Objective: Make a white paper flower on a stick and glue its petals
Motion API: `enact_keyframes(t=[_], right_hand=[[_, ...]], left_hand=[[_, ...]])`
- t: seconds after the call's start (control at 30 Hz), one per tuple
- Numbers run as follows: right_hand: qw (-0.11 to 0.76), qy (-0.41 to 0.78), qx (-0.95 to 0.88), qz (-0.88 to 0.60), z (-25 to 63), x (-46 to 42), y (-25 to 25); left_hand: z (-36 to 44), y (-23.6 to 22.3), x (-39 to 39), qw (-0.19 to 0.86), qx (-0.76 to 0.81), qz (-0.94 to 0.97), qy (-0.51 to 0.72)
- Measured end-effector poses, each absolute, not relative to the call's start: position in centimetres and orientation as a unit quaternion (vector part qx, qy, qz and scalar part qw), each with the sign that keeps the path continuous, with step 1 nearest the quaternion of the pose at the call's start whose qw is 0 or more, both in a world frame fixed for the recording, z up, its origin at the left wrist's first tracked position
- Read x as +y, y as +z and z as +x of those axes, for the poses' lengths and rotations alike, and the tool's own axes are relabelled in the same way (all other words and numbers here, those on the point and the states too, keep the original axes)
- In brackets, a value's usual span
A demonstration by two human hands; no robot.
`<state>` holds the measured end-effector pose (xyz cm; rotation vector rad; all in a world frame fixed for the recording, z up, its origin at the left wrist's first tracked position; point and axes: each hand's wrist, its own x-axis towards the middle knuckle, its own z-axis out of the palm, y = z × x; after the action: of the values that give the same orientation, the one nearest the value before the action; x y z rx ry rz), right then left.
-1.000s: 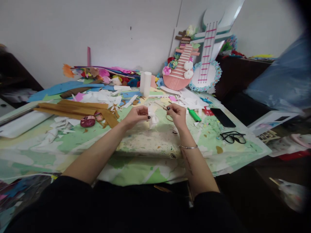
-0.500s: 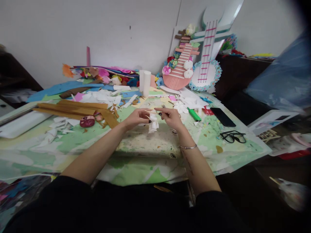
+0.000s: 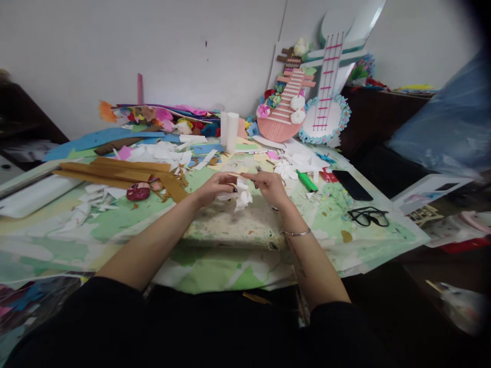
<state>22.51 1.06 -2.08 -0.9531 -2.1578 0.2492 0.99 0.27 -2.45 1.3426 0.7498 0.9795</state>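
Pinched in my left hand [image 3: 215,189] is a crumpled, ruffled piece of white paper [image 3: 243,197], gathered like a small flower and hanging below the fingers. My right hand [image 3: 270,186] is curled just to the right, its index finger stretched to the top of the paper. A narrow grey tip [image 3: 258,168] pokes out above the right hand and a dark loop shows below it; these look like scissors tucked in the palm. Both hands are above the front middle of the table. The fingers hide part of the paper's upper end.
White paper scraps [image 3: 157,153], brown crepe strips [image 3: 115,173] and a dark red object [image 3: 138,191] lie left. White rolls [image 3: 231,133] stand behind. On the right are a green tube [image 3: 307,181], a phone [image 3: 352,185] and glasses [image 3: 368,216]. Paper-decorated instruments [image 3: 282,125] lean against the wall.
My right fingertips have shifted slightly at the paper's top, with the index finger now reaching across. The white paper has turned and swung a little to the right.
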Motion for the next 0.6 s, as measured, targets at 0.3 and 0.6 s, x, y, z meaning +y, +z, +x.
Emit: enact_keyframes(t=[0.3, 0.6], right_hand=[[0.364, 0.065, -0.853, -0.369, 21.6, 0.5, -1.9], [0.373, 0.088, -0.843, -0.377, 20.8, 1.1, -2.6]], left_hand=[[1.1, -2.5, 0.4, 0.569, 0.371, 0.571, 0.462], [1.6, -3.1, 1.0, 0.461, 0.405, 0.594, 0.521]])
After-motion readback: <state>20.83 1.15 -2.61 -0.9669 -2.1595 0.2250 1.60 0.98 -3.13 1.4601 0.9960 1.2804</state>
